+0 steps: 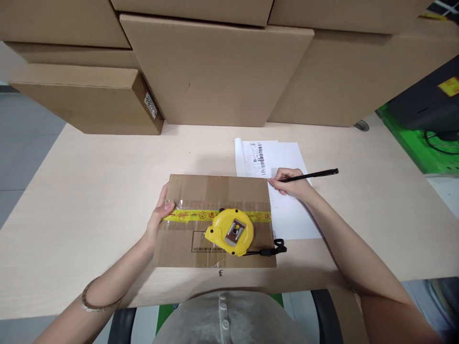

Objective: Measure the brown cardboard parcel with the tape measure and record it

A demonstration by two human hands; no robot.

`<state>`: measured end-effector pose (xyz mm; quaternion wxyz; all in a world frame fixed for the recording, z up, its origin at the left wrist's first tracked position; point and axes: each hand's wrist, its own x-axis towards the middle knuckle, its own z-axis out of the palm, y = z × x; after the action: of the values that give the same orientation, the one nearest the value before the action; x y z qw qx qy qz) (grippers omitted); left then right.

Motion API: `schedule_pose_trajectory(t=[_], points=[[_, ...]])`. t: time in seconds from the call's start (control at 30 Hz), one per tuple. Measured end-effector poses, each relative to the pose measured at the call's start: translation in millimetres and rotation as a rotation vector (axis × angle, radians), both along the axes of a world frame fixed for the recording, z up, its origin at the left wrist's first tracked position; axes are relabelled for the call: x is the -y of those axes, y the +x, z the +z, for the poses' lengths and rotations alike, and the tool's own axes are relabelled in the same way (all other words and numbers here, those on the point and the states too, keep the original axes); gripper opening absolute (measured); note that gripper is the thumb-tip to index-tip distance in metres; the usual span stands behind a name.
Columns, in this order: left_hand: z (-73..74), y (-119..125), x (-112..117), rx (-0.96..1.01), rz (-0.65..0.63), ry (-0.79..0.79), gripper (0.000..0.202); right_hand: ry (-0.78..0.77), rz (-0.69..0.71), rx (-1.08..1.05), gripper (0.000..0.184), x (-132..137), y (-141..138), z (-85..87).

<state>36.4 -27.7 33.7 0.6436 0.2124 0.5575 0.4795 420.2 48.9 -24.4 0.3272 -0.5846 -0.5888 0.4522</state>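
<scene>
A small cardboard box (193,191) with yellow printed tape lies in front of me on the table. My left hand (160,212) grips its left edge, thumb on the top face and fingers down the side. On top of the box rests a yellow tape measure (219,228), its black wrist strap (272,249) hanging toward the right edge. Just right of the box, my right hand (289,182) is closed around a black pen (317,175), over white sheets of paper (294,217). The upper sheet carries printed lines and dark writing. The box covers part of the paper's left side.
Large cardboard boxes (215,71) form a wall along the back of the pale table (89,191). A flatter box (86,102) stands at the back left. At the right are a dark device (426,105) and a green surface (405,143). A chair armrest (324,315) is below.
</scene>
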Motion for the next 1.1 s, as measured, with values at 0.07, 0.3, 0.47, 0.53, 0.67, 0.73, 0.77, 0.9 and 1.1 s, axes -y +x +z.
schedule_pose_trajectory(t=[0.07, 0.3, 0.47, 0.53, 0.67, 0.73, 0.77, 0.9, 1.1], points=[[3.2, 2.1, -0.5, 0.015, 0.017, -0.041, 0.086, -0.001, -0.003, 0.002, 0.045, 0.1, 0.5, -1.1], [10.1, 8.0, -0.8, 0.029, 0.011, -0.034, 0.084, -0.009, 0.001, 0.000, 0.046, 0.1, 0.1, 0.0], [6.4, 6.3, 0.8, 0.018, 0.004, -0.027, 0.075, -0.004, -0.010, -0.002, 0.048, -0.1, -0.4, 1.9], [5.4, 5.6, 1.6, 0.022, -0.013, -0.024, 0.071, -0.002, -0.015, 0.001, 0.048, 0.2, -0.6, 2.4], [5.8, 5.5, 1.6, 0.047, -0.027, -0.001, 0.068, -0.004, -0.006, 0.005, 0.048, 0.5, -0.9, 2.8], [6.4, 5.9, 0.8, 0.058, -0.031, 0.020, 0.068, -0.002, -0.005, 0.008, 0.048, 0.2, -0.8, 2.7], [6.4, 6.0, 0.5, 0.060, -0.033, 0.027, 0.069, -0.001, -0.005, 0.011, 0.049, 0.0, -0.8, 2.7], [5.2, 5.8, 0.2, 0.059, -0.030, 0.033, 0.073, 0.012, -0.007, 0.024, 0.049, -0.7, -0.5, 3.6], [2.7, 4.1, 0.9, 0.054, -0.022, -0.004, 0.085, 0.022, 0.005, 0.051, 0.046, -0.3, -0.5, 6.1]])
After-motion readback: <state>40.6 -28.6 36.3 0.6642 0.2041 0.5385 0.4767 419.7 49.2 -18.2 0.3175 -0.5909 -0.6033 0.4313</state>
